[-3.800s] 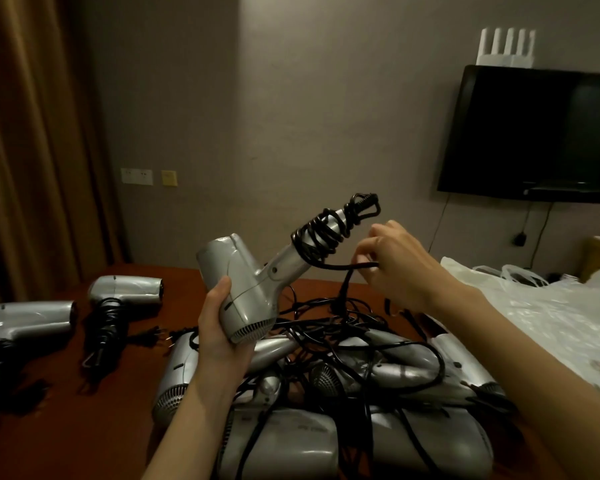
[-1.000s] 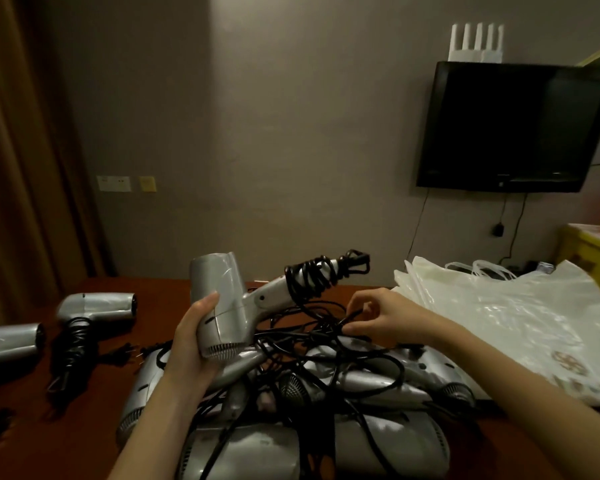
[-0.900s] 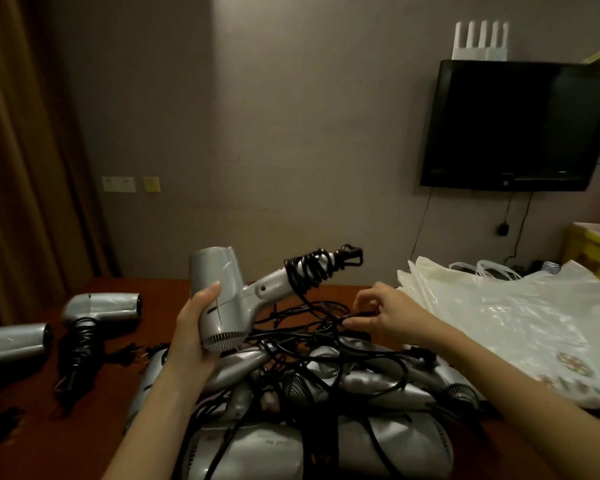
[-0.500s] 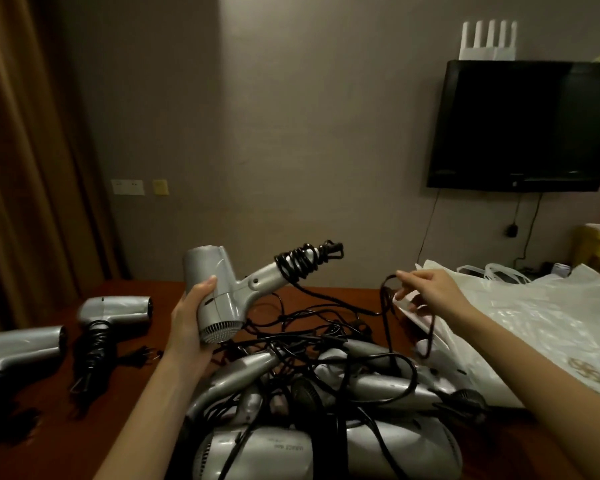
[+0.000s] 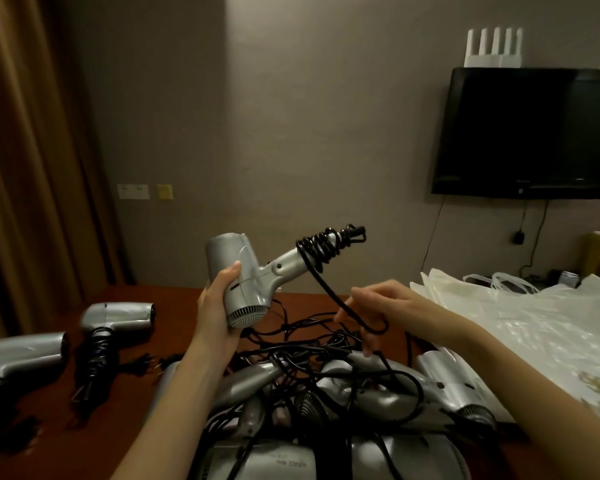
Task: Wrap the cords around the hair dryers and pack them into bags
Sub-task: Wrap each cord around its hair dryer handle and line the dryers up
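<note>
Lying nearest is a tangled pile of hair dryers (image 5: 343, 410) on the tabletop (image 5: 174, 303). Above it, the left hand (image 5: 219, 306) grips the hair dryer (image 5: 243, 282) by its rigid, likely light barrel, handle slanting up to the right. The right hand (image 5: 378, 306) hooks the limp cord (image 5: 329, 292) in curled fingers. Plastic bags (image 5: 534, 323) lie far right.

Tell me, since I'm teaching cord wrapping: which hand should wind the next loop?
Right hand: its fingers already hook the loose cord, while the left hand holds the hair dryer.
</note>
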Demonstrator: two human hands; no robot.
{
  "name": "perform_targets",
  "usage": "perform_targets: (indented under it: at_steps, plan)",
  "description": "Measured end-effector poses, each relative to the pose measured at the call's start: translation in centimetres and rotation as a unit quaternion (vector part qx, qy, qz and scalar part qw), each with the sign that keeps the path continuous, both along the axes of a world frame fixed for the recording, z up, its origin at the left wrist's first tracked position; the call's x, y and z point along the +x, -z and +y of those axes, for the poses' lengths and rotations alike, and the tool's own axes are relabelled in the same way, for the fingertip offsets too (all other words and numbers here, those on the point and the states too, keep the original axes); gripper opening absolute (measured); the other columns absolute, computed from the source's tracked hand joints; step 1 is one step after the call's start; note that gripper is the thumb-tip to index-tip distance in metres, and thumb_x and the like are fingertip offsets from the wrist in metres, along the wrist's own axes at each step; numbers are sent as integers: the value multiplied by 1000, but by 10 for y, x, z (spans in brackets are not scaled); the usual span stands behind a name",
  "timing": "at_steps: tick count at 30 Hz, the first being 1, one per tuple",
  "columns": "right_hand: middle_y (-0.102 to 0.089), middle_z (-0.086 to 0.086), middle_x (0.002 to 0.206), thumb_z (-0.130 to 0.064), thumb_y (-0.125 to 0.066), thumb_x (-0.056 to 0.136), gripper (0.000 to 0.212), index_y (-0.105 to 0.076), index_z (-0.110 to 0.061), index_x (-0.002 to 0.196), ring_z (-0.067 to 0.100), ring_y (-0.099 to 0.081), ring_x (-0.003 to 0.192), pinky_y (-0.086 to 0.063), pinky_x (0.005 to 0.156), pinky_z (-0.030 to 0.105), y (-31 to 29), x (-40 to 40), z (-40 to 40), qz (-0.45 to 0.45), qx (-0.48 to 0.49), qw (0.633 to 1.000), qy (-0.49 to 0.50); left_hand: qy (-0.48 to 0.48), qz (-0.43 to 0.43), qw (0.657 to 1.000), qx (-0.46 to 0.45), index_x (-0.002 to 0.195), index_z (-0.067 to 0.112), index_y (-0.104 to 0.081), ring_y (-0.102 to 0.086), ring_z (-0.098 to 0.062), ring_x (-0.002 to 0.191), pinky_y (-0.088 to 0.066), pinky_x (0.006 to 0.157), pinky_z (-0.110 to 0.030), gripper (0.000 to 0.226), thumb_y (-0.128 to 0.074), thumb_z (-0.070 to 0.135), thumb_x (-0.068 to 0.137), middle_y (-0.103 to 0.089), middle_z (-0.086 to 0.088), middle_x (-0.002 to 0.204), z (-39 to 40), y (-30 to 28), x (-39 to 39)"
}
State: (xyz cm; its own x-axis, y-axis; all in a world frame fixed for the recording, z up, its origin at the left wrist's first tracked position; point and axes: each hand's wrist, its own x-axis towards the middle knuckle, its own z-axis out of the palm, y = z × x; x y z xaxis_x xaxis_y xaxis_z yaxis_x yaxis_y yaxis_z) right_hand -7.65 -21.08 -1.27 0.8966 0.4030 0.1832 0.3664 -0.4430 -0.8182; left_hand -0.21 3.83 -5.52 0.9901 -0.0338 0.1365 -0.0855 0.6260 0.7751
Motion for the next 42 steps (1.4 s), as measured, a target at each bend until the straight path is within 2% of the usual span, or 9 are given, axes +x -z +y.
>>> perform_targets:
  at_steps: [4, 8, 11, 15, 22, 25, 31, 36, 42]
  plan:
    - [-51, -5, 62, -36, -47, 97, 29, -68, -20, 87, 11, -42, 52, -35, 49, 20, 7, -4, 7, -15, -54, 997, -45, -3, -3, 1000, -10, 136, 3, -48, -68, -21, 72, -54, 52, -28, 101, -80, 41, 48, -63, -17, 107, -3, -4, 4]
    - [-64, 1, 80, -31, -48, 100, 23, -66, -20, 91, 17, -53, 67, -46, 65, 36, 12, 15, 15, -49, -232, 971, 10, 39, -18, 999, 6, 123, 6, -56, -68, -20, 69, -55, 53, -27, 76, -76, 37, 57, -69, -12, 95, -7, -8, 2]
    - [-61, 0, 76, -30, -44, 101, 26, -58, -20, 82, 13, -54, 67, -47, 63, 26, 8, 38, 4, -25, -286, 955, 78, 105, -41, 993, 43, 109, 8, -60, -67, -16, 63, -54, 53, -24, 46, -66, 35, 73, -72, -5, 79, -2, -13, -7]
    - [-69, 14, 94, -24, -50, 99, 24, -65, -7, 93, 16, -56, 72, -45, 65, 24, -1, 64, -8, 21, -256, 953, 161, 166, -55, 971, 163, 114, 5, -59, -68, -20, 67, -54, 52, -28, 87, -85, 46, 43, -72, -9, 86, 7, -13, -18]
    - [-52, -2, 59, -30, -48, 99, 40, -59, -15, 64, 11, -43, 51, -33, 45, 12, -72, 46, 14, -90, -372, 911, 152, 117, -91, 959, 241, 109, 19, -61, -70, -20, 69, -55, 53, -31, 69, -76, 43, 47, -74, -2, 83, -2, -7, -17]
    - [-50, -3, 60, -28, -51, 98, 34, -62, -12, 70, 12, -40, 53, -32, 51, 22, -79, 24, 20, -108, -330, 929, 129, 78, -77, 972, 207, 111, 18, -61, -71, -22, 69, -55, 52, -32, 70, -76, 44, 48, -74, -4, 84, -6, 2, -16]
    - [-43, -4, 63, -26, -36, 103, 35, -56, -14, 77, 4, -38, 50, -31, 51, 17, -21, -9, 19, -36, -171, 982, 69, 23, -48, 988, 142, 115, 17, -61, -71, -24, 69, -54, 52, -33, 73, -77, 45, 49, -71, -11, 92, -12, 27, -17]
    - [-47, -3, 61, -37, -37, 102, 44, -63, -8, 81, 8, -42, 54, -33, 54, 21, 33, 1, 20, -49, -229, 970, 64, 16, -45, 993, 111, 115, 18, -60, -70, -20, 66, -53, 48, -31, 59, -75, 32, 60, -68, -11, 95, -9, 37, -19]
    - [-43, 0, 50, -65, -27, 89, 66, -62, -15, 62, 11, -39, 45, -37, 58, 27, 39, 18, 23, 58, -216, 974, 37, 33, -37, 996, 79, 130, 11, -54, -69, -21, 74, -54, 52, -31, 98, -85, 44, 43, -65, -15, 104, -4, 41, -12]
